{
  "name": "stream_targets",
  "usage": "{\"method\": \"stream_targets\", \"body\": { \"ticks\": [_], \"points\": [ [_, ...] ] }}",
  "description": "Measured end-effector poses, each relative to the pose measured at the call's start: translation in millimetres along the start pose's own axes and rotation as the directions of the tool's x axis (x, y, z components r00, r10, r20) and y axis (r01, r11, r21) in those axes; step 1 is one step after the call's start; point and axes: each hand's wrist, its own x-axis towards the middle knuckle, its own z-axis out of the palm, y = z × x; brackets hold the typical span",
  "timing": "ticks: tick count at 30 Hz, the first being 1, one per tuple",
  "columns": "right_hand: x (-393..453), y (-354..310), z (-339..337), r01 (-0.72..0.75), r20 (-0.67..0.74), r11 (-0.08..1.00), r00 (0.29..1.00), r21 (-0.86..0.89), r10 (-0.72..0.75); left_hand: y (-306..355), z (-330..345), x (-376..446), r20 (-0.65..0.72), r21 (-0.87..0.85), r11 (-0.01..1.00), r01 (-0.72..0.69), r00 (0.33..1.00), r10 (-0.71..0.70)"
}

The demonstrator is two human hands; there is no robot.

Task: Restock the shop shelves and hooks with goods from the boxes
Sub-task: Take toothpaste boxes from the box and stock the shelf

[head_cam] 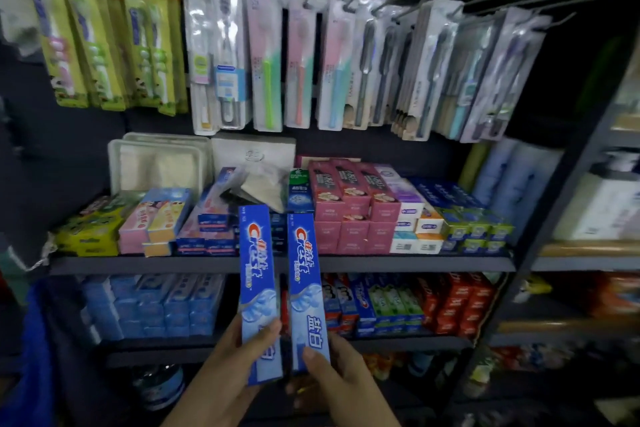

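Fingers (266,331) of both hands grip blue Crest toothpaste boxes: left box (259,284), right box (306,291) (盐白).

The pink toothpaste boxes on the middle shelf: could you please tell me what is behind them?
Behind the pink toothpaste boxes only a pale box edge shows above them, against the dark back panel. The rest of that box is covered by the stack.

Left blue toothpaste box (259,291): brand "Crest" printed lengthwise in white and red lettering. Right blue toothpaste box (307,291): same "Crest" brand, with large white Chinese characters "盐白" near its lower end. Print on the shelved boxes and the hanging toothbrush packs is too blurred to read.
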Motion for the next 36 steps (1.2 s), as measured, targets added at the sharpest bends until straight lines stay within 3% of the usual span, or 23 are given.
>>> {"method": "stream_targets", "body": {
  "ticks": [8, 16, 27, 36],
  "points": [
    [-5.3, -4.7, -71.6, 0.071, -0.307, 0.997, 0.95, 0.043, -0.055, -10.0, 47.8, 8.7, 0.039, 0.058, 0.986, 0.156, 0.987, -0.159],
    [-4.6, 26.0, -117.1, 0.049, -0.56, 0.992, 0.828, 0.12, 0.027, -41.5, 70.0, 20.8, 0.078, 0.183, 0.954, 0.236, 0.964, -0.253],
    [4.5, 85.7, -108.5, -0.188, -0.413, 0.975, 0.884, 0.115, 0.219, -100.0, 15.3, 36.5, -0.091, 0.248, 0.911, 0.33, 0.944, -0.318],
    [21.4, 116.4, -94.6, -0.264, -0.352, 0.948, 0.883, 0.176, 0.311, -113.3, -1.3, 27.2, -0.205, 0.151, 0.892, 0.427, 0.896, -0.394]
  ]
}}
